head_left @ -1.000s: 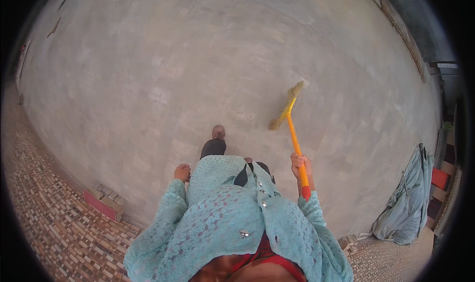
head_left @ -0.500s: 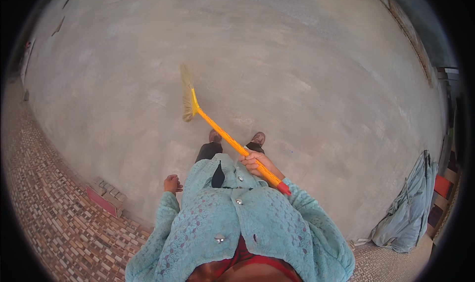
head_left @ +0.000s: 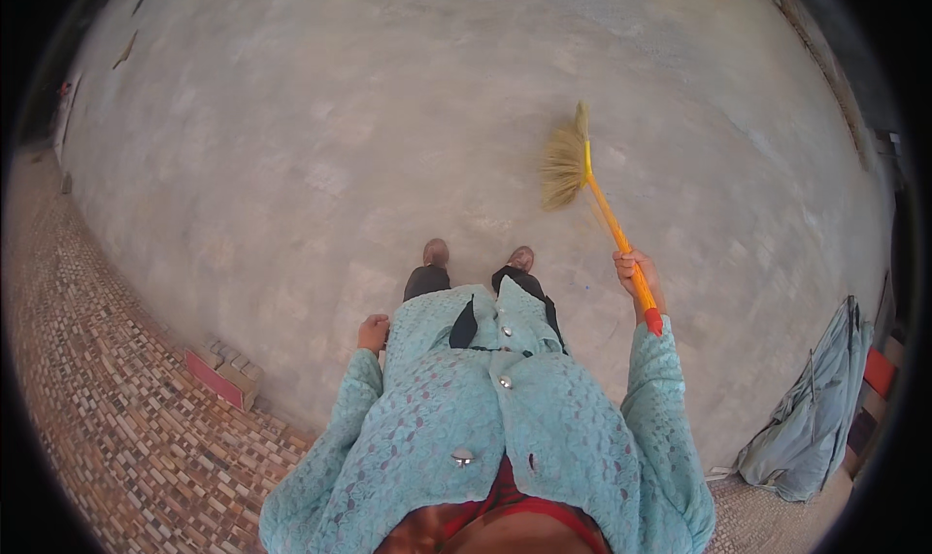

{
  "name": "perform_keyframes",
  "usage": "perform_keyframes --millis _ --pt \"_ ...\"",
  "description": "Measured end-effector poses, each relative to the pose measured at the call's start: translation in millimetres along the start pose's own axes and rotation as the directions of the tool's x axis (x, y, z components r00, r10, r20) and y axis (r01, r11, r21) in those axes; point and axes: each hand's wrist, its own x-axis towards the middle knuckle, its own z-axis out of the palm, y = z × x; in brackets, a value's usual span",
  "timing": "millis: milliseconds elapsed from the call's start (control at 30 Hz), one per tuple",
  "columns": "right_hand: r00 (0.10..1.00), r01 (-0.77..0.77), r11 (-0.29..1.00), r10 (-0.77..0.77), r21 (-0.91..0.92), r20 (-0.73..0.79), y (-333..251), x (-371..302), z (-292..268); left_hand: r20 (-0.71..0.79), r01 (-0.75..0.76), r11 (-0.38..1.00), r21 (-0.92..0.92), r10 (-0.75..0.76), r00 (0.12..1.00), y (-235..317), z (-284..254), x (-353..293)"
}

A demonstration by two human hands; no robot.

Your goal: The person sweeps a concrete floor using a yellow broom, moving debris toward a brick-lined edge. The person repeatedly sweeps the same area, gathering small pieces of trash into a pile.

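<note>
The right hand point(head_left: 636, 274) is wrapped tight around the orange handle of the broom point(head_left: 582, 170); the left hand point(head_left: 373, 332) is a closed fist, holding nothing

Broom bristles point(head_left: 563, 166) blurred; cardigan point(head_left: 495, 437) hides legs.

Brick point(head_left: 225, 374) — perhaps blue cloth point(head_left: 811, 408)

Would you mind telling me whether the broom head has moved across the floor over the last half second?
Yes. The broom head has swung from the person's left of their feet over to the right, in the right hand.
</note>
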Motion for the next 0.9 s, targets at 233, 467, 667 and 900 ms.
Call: perform_keyframes --millis 233,467,667,900 --pt "0.978 0.171 0.938 -0.2 -0.302 -0.066 20 -69 28 0.035 0.029 0.995 -0.095 -0.026 0.999 38 -3 6" --pt "0.978 -0.12 0.98 0.091 0.156 0.186 103 -121 8 0.074 -0.004 1.0 0.007 0.004 0.997 51 3 9" --pt "0.94 -0.303 0.916 0.242 0.264 0.239 141 -87 -27 0.081 -0.075 0.996 -0.042 0.079 0.994 69 6 5" --pt "0.995 -0.085 0.966 0.068 0.242 0.077 67 -68 -66 -0.011 -0.022 0.991 -0.131 0.021 1.0 55 -4 -12"
